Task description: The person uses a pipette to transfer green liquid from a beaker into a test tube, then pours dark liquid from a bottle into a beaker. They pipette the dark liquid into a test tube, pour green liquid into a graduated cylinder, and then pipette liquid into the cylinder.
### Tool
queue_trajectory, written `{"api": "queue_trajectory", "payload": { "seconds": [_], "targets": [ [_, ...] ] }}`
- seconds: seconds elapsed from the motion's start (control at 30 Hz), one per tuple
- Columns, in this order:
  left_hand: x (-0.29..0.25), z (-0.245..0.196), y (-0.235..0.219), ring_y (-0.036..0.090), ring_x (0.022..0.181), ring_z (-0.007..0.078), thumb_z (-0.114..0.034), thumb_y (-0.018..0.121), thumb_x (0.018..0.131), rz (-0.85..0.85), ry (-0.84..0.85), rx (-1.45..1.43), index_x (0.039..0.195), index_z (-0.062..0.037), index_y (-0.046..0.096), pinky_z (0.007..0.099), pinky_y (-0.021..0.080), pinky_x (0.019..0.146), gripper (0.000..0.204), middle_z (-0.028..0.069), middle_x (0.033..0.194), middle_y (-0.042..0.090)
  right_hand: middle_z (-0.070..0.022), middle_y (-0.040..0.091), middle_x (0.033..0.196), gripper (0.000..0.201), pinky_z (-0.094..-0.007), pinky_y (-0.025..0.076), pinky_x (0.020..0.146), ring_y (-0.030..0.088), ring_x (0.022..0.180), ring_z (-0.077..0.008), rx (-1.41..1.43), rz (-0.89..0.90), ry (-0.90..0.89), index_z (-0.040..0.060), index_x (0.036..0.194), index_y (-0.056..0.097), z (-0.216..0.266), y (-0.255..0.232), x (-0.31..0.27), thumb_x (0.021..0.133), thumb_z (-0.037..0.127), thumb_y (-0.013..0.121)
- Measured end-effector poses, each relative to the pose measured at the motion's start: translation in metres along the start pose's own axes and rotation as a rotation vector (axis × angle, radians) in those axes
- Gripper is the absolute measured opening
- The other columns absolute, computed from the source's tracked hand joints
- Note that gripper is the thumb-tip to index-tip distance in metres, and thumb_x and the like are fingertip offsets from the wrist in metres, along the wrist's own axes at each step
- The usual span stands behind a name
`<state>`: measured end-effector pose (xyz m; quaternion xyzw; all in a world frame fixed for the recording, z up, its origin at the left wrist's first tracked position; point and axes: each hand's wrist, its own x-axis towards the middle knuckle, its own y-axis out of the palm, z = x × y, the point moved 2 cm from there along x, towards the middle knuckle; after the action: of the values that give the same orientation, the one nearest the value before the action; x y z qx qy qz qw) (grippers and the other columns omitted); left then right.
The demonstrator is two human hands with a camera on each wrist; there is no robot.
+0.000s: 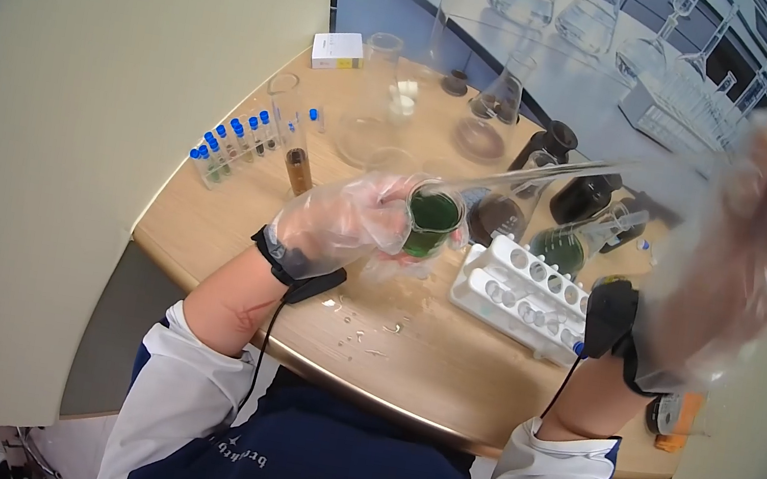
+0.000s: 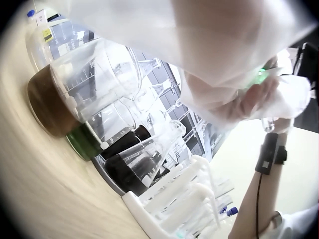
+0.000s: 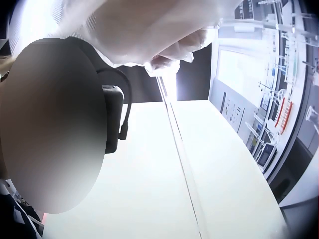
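Left hand [image 1: 344, 219] is curling round a beaker [image 1: 434, 215], seemingly fragile and slippery, best taken by its wall; right hand [image 1: 748, 240] is pinching a slender, probably stiff rod [image 3: 173, 122].

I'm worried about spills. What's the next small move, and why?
Perhaps ease the long clear rod more upright: the right hand holds it slanting, its lower end at the mouth of the beaker, which contains green liquid and is gripped by the left hand.
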<state>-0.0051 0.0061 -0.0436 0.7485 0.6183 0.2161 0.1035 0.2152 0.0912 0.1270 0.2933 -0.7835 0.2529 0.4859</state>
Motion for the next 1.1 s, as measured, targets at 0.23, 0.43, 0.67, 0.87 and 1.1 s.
{"api": "queue_trajectory", "payload": {
  "seconds": [0.23,0.43,0.67,0.87,1.1],
  "targets": [
    [0.0,-0.005,0.009,0.043,0.055,0.0105,-0.023,0.065,0.071,-0.054,0.015,0.045,0.097,0.0016,0.058,0.0236,0.034,0.05,0.036,0.0029,0.068,0.05,-0.0121,0.066,0.1,0.029,-0.0276,0.049,0.076,0.063,0.088,-0.0215,0.408,0.262,0.01,0.002,0.113,0.061,0.003,0.037,0.007,0.083,0.005,0.06],
    [0.0,-0.008,0.011,0.042,0.053,0.01,-0.025,0.058,0.076,-0.07,-0.016,0.128,0.097,0.0004,0.058,0.0231,0.032,0.049,0.033,0.0031,0.067,0.05,-0.012,0.066,0.1,0.029,-0.0275,0.049,0.076,0.063,0.088,-0.0213,0.483,0.348,0.013,0.0021,0.113,0.061,0.0,0.051,0.007,0.084,0.007,0.059],
    [-0.001,-0.006,0.01,0.041,0.053,0.0094,-0.027,0.066,0.072,-0.101,-0.023,0.105,0.097,0.0019,0.056,0.0231,0.032,0.049,0.039,0.0026,0.067,0.05,-0.0119,0.066,0.1,0.029,-0.0273,0.049,0.076,0.063,0.088,-0.021,0.515,0.4,0.024,0.0023,0.113,0.061,-0.005,0.06,0.01,0.085,0.009,0.059],
    [0.0,-0.004,0.005,0.042,0.054,0.0097,-0.028,0.069,0.07,-0.067,-0.03,0.058,0.099,0.0022,0.056,0.0232,0.033,0.051,0.044,0.0035,0.07,0.051,-0.0118,0.066,0.1,0.029,-0.0271,0.049,0.076,0.063,0.088,-0.0208,0.536,0.426,0.019,0.0024,0.113,0.061,-0.005,0.064,0.01,0.085,0.011,0.059],
    [0.0,-0.006,0.001,0.049,0.062,0.0122,-0.033,0.075,0.068,-0.098,-0.061,0.163,0.103,0.0014,0.054,0.0241,0.039,0.055,0.053,0.0059,0.083,0.056,-0.0117,0.066,0.101,0.029,-0.0269,0.049,0.076,0.063,0.088,-0.0206,0.545,0.439,0.009,0.0025,0.113,0.061,-0.009,0.075,0.013,0.086,0.014,0.058]
  ]
}}
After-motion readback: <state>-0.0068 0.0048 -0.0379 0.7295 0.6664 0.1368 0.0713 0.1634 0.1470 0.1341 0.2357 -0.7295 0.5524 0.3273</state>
